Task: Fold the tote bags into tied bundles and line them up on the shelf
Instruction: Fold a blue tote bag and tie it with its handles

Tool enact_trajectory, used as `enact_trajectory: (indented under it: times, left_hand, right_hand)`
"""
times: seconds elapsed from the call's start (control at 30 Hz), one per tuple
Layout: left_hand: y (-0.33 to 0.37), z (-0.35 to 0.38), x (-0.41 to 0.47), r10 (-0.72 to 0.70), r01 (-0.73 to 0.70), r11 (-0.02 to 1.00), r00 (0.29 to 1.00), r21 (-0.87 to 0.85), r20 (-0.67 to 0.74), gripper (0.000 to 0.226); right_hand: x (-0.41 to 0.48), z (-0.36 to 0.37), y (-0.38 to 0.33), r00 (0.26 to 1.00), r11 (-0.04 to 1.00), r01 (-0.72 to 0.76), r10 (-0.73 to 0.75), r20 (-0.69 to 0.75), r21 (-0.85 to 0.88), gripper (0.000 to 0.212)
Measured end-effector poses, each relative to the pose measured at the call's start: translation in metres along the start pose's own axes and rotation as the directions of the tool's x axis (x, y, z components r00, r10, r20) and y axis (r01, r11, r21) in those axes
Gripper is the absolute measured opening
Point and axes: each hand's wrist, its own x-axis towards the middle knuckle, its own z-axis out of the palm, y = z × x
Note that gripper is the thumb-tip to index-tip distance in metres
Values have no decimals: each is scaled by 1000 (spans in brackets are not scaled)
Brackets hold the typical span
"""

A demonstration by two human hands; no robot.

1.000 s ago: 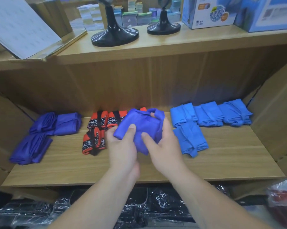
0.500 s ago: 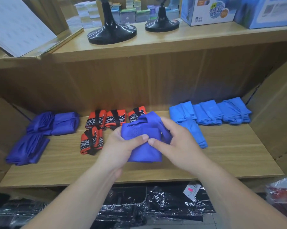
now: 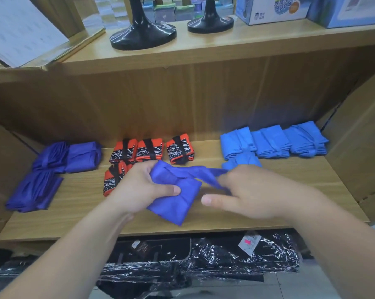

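At the far left of the wooden shelf [image 3: 300, 186], dark purple bundles [image 3: 83, 156] are laid out, two side by side at the back and a looser one in front of them. Just right of these, orange-and-black patterned bundles [image 3: 148, 149] are seen, three in a row at the back and a fourth in front, partly covered by the left hand [image 3: 143, 188].

The blue tote bag [image 3: 175, 201] is held above the middle of the shelf, near its front edge, folded into a rough square with one corner pointing down. It is pinched by the left hand at its upper left, the thumb pressed on the front face and the fingers curled behind, so this grip is closed on the fabric. From the top of the fold a strap [image 3: 203, 171] is drawn out to the right, nearly level. Its far end is enclosed by the curled fingers of the right hand [image 3: 253, 193]; this grip is closed on the strap, while the thumb is left out, pointing left and apart from the bag.

Further right, light blue bundles [image 3: 270, 143] are lined up, three at the back and one in front, partly hidden behind the right hand.

On the upper shelf, two black round stand bases [image 3: 142, 36] and printed boxes [image 3: 270, 9] are placed. Below the shelf, black goods in clear plastic wrap [image 3: 203, 260] are stacked.
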Motion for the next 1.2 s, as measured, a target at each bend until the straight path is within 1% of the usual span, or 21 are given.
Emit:
enact_trajectory:
  times: [0.03, 0.07, 0.13, 0.2, 0.23, 0.3, 0.37, 0.43, 0.5, 0.53, 0.57, 0.6, 0.63, 0.7, 0.77, 0.83, 0.9, 1.0, 1.03, 1.1, 1.2]
  left_hand:
    - [2, -1, -1, 5, -6, 1000, 998, 14, 60, 33]
    - [4, -2, -3, 13, -15, 1000, 993, 16, 118, 31]
    - [7, -3, -6, 13, -14, 1000, 975, 3, 223, 30]
    - [7, -3, -10, -7, 7, 1000, 947, 1, 321, 33]
    - [7, -2, -12, -19, 18, 1000, 934, 9, 358, 34]
    - [7, 2, -16, -31, 27, 1000, 916, 15, 401, 30]
    - [8, 4, -16, -29, 35, 999, 904, -8, 426, 27]
    - [13, 5, -15, -34, 29, 999, 886, 18, 463, 26]
    - [17, 7, -12, -56, -52, 978, 869, 203, 492, 26]
    - [17, 9, -11, -72, -98, 945, 867, 311, 493, 27]
    - [17, 11, -10, -83, -131, 910, 871, 393, 483, 27]
    - [16, 13, -10, -81, -158, 879, 880, 450, 467, 27]
    - [16, 14, -9, -67, -188, 848, 890, 496, 451, 26]
    - [16, 14, -8, -34, -228, 798, 908, 558, 418, 29]
    - [14, 13, -6, -27, -217, 801, 918, 558, 396, 35]
    - [12, 12, -4, -29, -196, 828, 921, 526, 389, 41]
    - [12, 12, -2, -20, -180, 861, 922, 475, 386, 41]
    - [14, 11, 1, -11, -161, 882, 932, 443, 362, 38]
    - [13, 11, 0, -5, -163, 883, 935, 441, 356, 37]
    - [13, 11, -2, 8, -170, 882, 938, 439, 347, 37]
    - [16, 12, -2, 17, -185, 870, 937, 458, 348, 45]
  right_hand:
    - [2, -2, 4, 999, 1000, -19, 20, -26, 18, 90]
    - [6, -2, 10, 998, 993, -43, 48, -51, 108, 94]
    - [13, -1, 22, 994, 892, -60, 93, -53, 448, 99]
    - [15, 4, 21, 999, 598, -25, 43, -2, 801, 104]
    - [16, 8, 18, 1000, 439, 8, -11, -4, 898, 108]
    - [21, 15, 9, 993, 188, 95, -87, -80, 978, 121]
    - [25, 19, -3, 983, -44, 162, -76, -165, 986, 127]
    - [28, 20, -11, 968, -267, 225, -45, -246, 937, 115]
    - [29, 17, -16, 960, -432, 249, -8, -280, 867, 95]
    - [28, 14, -18, 961, -479, 249, 17, -274, 842, 84]
    - [29, 10, -18, 966, -481, 246, 51, -254, 841, 71]
    - [29, 7, -17, 970, -415, 242, 86, -227, 877, 55]
    - [29, 8, -14, 970, -274, 233, 128, -204, 933, 45]
    - [27, 10, -12, 960, 54, 190, 197, -197, 980, 54]
    - [25, 14, -11, 967, 223, 137, 179, -179, 965, 59]
    - [24, 16, -8, 978, 293, 112, 139, -158, 949, 43]
    - [25, 17, -4, 978, 301, 105, 141, -153, 948, 28]
    - [26, 16, -4, 971, 280, 95, 187, -151, 955, 31]
    - [26, 17, -3, 968, 306, 80, 205, -148, 949, 32]
    - [27, 23, 1, 966, 400, 49, 214, -146, 915, 22]
    - [25, 31, 1, 986, 476, 34, 129, -108, 879, 8]
